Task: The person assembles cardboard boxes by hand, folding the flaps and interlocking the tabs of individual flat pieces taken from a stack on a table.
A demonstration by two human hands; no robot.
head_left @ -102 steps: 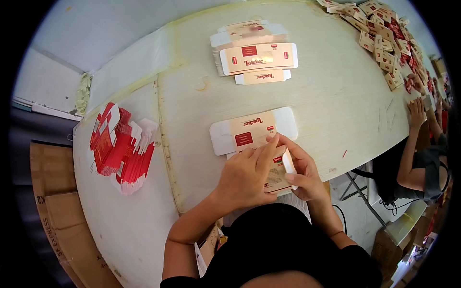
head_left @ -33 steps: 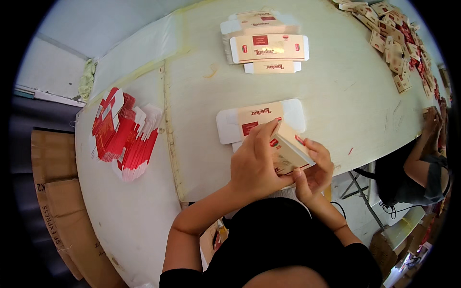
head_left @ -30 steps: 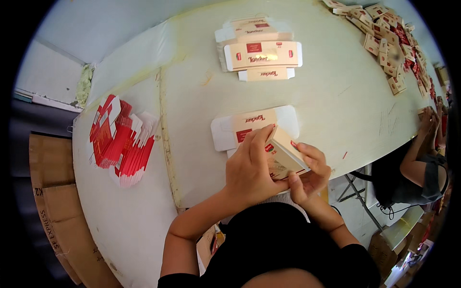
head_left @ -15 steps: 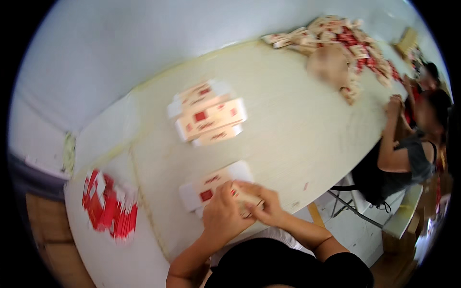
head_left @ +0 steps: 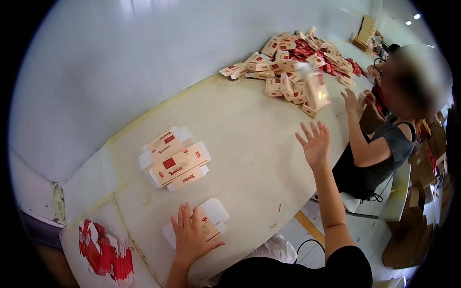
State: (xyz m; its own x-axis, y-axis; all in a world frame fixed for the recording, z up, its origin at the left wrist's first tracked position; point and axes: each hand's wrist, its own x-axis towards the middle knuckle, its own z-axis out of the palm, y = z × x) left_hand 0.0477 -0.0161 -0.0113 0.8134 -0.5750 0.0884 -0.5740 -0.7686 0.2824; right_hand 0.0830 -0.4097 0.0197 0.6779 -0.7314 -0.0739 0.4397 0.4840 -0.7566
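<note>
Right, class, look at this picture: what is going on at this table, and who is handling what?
A person's left hand rests flat on an unfolded carton blank at the near edge of the pale table. Their right hand is raised, open and empty, and a folded box shows blurred in the air beyond it, near a heap of finished boxes. A stack of flat blanks lies further along the table, and red sheets lie at the left. A co-worker sits beside the heap.

wall (head_left: 144,62): plain pale, close behind table | table (head_left: 259,139): long cream top, curved near edge, yellowed seam at left end | floor (head_left: 307,240): light, wooden strip | ceiling lights (head_left: 412,19): far right corner | chair (head_left: 396,199): pale, right of table
</note>
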